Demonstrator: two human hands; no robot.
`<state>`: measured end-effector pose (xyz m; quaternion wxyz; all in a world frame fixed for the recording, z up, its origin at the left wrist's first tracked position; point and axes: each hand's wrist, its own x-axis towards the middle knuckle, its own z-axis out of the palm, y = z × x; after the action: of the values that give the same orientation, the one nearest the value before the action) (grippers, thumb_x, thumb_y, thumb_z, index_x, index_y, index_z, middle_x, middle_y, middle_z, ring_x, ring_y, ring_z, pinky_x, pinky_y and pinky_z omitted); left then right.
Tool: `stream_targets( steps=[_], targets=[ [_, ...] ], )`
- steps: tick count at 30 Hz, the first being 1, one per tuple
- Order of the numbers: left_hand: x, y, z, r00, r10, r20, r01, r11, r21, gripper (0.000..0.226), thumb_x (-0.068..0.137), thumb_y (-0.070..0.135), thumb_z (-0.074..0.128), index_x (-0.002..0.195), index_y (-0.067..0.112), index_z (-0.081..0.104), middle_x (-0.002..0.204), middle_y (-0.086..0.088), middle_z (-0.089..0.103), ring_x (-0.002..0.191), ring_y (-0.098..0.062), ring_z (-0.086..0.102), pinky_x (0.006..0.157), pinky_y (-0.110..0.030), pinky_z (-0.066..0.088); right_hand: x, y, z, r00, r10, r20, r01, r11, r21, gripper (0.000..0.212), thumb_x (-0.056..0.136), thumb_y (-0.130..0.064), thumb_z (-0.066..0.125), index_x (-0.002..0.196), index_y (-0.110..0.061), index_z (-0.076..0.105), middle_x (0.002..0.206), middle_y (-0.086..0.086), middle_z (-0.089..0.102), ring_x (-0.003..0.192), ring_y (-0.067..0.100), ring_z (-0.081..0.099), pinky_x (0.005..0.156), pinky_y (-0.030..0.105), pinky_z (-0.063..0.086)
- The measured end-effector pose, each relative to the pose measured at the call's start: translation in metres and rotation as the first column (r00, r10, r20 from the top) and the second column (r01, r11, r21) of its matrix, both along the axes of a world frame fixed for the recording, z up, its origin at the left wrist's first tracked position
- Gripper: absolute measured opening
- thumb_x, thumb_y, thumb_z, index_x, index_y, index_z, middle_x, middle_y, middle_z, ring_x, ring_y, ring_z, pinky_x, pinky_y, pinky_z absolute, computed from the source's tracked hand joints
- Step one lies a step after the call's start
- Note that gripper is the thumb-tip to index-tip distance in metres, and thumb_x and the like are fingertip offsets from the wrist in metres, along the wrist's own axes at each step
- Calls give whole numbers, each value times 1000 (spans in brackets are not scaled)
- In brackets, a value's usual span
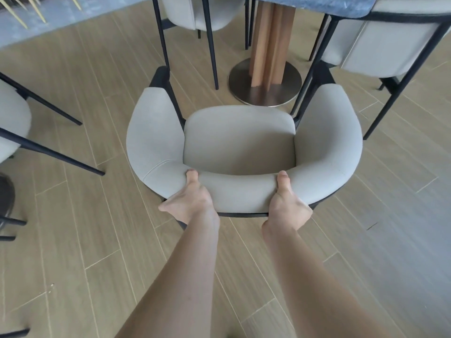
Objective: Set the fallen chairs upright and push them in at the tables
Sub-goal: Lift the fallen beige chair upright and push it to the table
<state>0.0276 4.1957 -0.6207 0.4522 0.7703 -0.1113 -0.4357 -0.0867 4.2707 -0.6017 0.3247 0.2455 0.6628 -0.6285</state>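
Wood floor [97,123], desk [317,3] beyond both hands. Grey chair [239,140] stands upright just ahead; left hand [192,198] and right hand [285,201] each grip its backrest [239,191], thumbs on top. Push straight with even pressure on the 2 hands, legs clearing pedestal [266,86].

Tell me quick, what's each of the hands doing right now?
Left hand: gripping the grey chair's backrest.
Right hand: gripping the same backrest.

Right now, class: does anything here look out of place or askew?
Yes. The fallen chair at the left edge lies tipped over, its black legs pointing sideways, not down. The grey chair gripped by the left hand and right hand stands upright, short of the table.
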Motion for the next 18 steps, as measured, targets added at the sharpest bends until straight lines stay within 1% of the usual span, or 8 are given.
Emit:
stream_targets(
  steps=[2,5,7,9,12,13,15,18],
  targets=[
    [-1,5,14,995,53,-85,-57,998,-42,60,57,47,82,86,26,35,98,2,57,82,-29,60,52,-15,43,-4,2,5,999,50,-19,-49,997,63,94,64,-57,91,131,-4,52,109,-1,65,97,18,66,84,33,51],
    [-3,9,28,993,49,106,-43,997,-62,86,69,47,89,130,15,38,125,-6,55,110,-34,62,91,-45,55,-9,14,17,924,321,-209,-245,915,320,121,69,-56,91,153,1,26,146,14,42,136,33,45,112,43,43],
    [2,18,27,901,-149,407,188,981,-56,105,77,50,85,157,15,27,155,-16,37,136,-43,47,114,-54,40,-21,31,23,616,599,-512,-327,786,525,133,68,-54,91,162,-5,12,163,20,25,150,39,27,125,45,26],
    [15,27,34,628,-358,691,556,827,-78,115,76,66,82,164,24,21,171,-15,17,155,-39,22,129,-51,16,-41,46,30,96,779,-619,-420,596,685,136,64,-59,89,166,-15,10,170,15,19,157,36,18,130,45,13],
    [35,27,47,-44,-592,804,938,253,238,116,58,98,59,158,43,37,169,10,32,160,-20,15,130,-43,-10,-62,46,37,-550,818,-168,-316,-18,949,140,62,-78,79,167,-21,7,172,6,21,162,31,8,132,46,-4],
    [39,24,51,-253,-611,750,913,105,394,120,50,104,52,155,47,41,162,18,41,158,-17,23,130,-46,-7,-63,42,37,-660,751,-26,-196,-139,971,138,64,-78,79,167,-21,8,169,5,25,161,31,13,132,48,-4],
    [45,14,55,-519,-546,657,806,-57,589,124,44,102,60,154,48,38,153,24,47,149,-13,36,130,-47,5,-59,34,34,-746,664,57,-70,-163,984,119,70,-65,82,163,-17,24,157,5,43,150,31,36,131,47,10],
    [51,1,53,-680,-375,630,705,-99,702,108,60,75,80,154,45,35,146,16,52,135,-20,49,124,-45,22,-62,25,27,-768,640,6,-56,-77,995,98,57,-47,92,141,-11,57,124,7,67,115,32,64,115,45,41]
  ],
)
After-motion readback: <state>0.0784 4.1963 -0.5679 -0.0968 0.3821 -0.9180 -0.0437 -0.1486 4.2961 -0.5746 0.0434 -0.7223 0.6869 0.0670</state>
